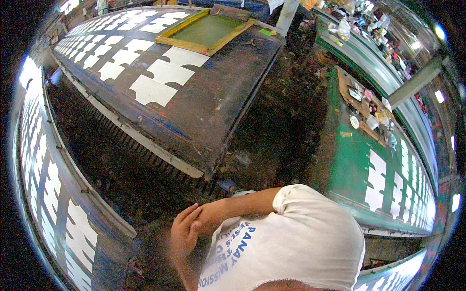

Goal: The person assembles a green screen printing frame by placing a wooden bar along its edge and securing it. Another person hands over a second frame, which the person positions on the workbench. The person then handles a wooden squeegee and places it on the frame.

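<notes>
My right arm reaches across in front of my white shirt, and my right hand meets my left hand. The left hand's fingers are pressed together against the right hand, and its lower part is blurred. The right hand's fingers are mostly hidden in the overlap. I see no tool or piece of work in either hand. The dark table is the nearest thing ahead of them. White cut pieces lie on it in rows, and a yellow-framed printing screen rests near its far right end.
To the left runs another long table with white pieces. A green table on the right bears white pieces, a brown board and clutter. A dark, littered aisle separates the tables. A grey post slants at the right.
</notes>
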The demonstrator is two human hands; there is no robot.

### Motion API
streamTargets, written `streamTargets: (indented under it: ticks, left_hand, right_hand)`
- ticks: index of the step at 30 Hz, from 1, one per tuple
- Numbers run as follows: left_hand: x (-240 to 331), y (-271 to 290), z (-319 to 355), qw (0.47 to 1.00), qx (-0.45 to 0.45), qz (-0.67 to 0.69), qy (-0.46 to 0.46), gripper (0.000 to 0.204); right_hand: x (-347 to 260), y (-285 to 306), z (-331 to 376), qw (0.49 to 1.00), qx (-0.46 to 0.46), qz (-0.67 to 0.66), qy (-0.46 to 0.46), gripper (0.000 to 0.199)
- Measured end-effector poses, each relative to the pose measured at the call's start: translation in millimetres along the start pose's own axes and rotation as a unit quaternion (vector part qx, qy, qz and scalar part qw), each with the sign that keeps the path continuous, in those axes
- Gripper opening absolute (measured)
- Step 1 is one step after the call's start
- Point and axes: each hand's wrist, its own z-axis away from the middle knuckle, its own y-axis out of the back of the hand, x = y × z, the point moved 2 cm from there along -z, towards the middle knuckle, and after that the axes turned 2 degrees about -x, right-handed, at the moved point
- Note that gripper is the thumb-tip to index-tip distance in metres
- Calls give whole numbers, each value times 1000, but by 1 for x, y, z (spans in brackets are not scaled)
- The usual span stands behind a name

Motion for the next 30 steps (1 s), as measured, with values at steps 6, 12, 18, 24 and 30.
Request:
streamTargets:
  ticks: [6, 12, 18, 24, 30]
  left_hand:
    - [-37, 7, 11, 955, -105, -243, 135, 21]
    - [-22, -25, -2, 985, -91, -139, 36, 18]
    - [21, -108, -52, 984, -151, -99, -4, 15]
    - [79, -196, -146, 982, -150, -88, -74, 27]
    - [138, -278, -239, 969, -196, -59, -140, 9]
  right_hand:
    - [-51, 28, 56, 966, 107, 228, -59, 43]
    - [-56, 46, 115, 909, 313, 230, -152, 52]
    - [-33, 67, 171, 891, 329, 271, -158, 53]
    - [-20, 120, 277, 862, 384, 259, -206, 62]
    - [-30, 153, 414, 767, 488, 262, -324, 48]
